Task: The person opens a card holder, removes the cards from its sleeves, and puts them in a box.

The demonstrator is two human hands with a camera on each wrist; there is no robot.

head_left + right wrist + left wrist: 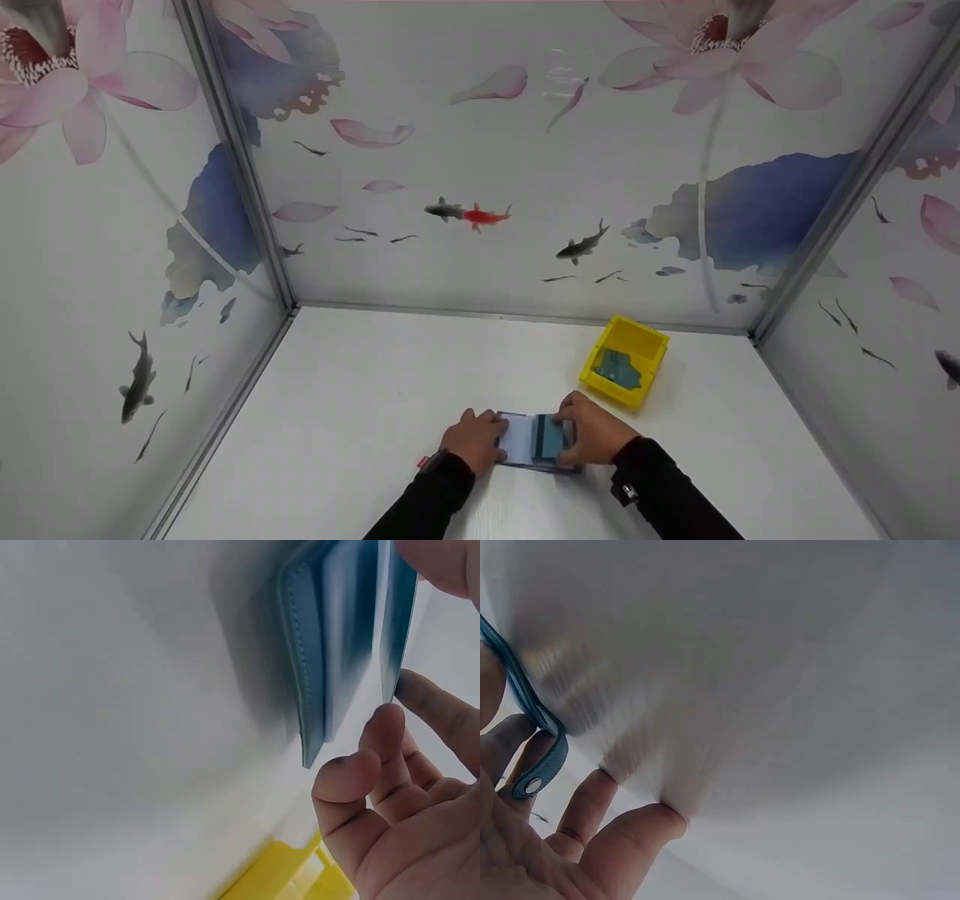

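Observation:
A teal card holder (517, 439) lies spread on the white table, its pale sleeve pages showing. My left hand (472, 440) holds its left edge. In the left wrist view, the holder's snap strap (549, 754) hangs by the fingers, with a metal stud near its end. My right hand (595, 430) pinches a teal card (552, 438) with a dark stripe, over the right part of the holder. In the right wrist view the card (399, 622) stands on edge between thumb and fingers, beside the holder's stitched cover (296, 622).
A yellow bin (646, 337) stands behind and right of my right hand, with teal card-like pieces (619, 369) inside. A small red thing (423, 461) shows beside the left wrist. Printed panels (465, 292) with metal posts enclose the table's back and sides.

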